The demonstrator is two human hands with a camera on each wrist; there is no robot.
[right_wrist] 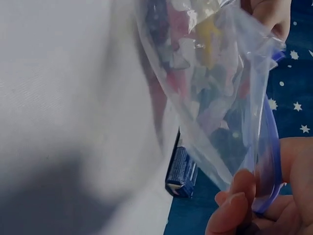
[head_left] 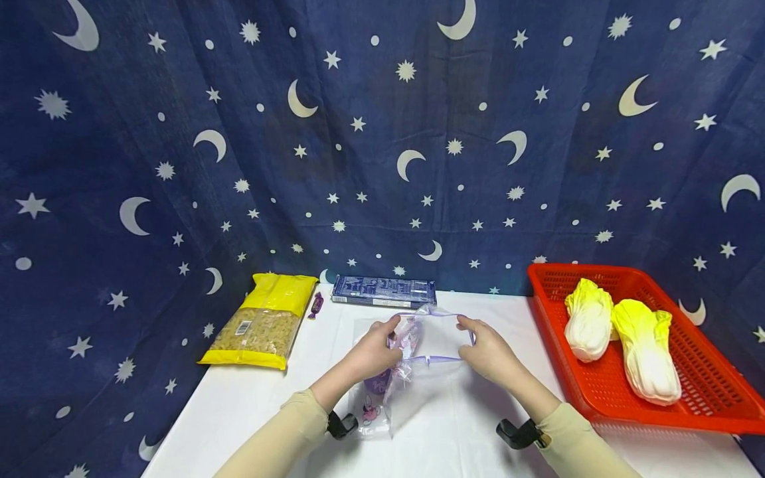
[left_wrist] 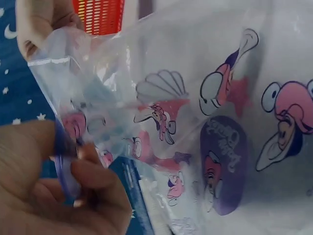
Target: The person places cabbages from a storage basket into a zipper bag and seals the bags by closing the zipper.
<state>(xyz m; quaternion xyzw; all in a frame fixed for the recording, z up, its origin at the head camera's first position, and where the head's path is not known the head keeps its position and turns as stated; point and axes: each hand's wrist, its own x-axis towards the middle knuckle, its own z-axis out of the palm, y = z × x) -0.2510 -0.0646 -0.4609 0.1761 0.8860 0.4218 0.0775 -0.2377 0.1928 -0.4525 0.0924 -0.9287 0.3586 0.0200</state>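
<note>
A clear plastic zip bag [head_left: 421,395] with a purple zip strip hangs over the white table, its mouth spread into a wide loop. My left hand [head_left: 375,348] pinches the left end of the mouth. At the opposite end, my right hand [head_left: 491,350] grips the rim between thumb and fingers. Pink cartoon figures and a purple oval label [left_wrist: 224,164] are printed on the bag in the left wrist view. The right wrist view shows the bag's clear side [right_wrist: 215,127] sloping away from the fingers. Whether anything lies inside, I cannot tell.
A yellow bag of pasta-like pieces [head_left: 263,325] lies at the left, beside a small purple wrapped candy [head_left: 316,305]. Behind my hands is a flat dark blue package [head_left: 384,291]. A red plastic basket [head_left: 588,405] holding two cabbages [head_left: 648,355] stands at the right.
</note>
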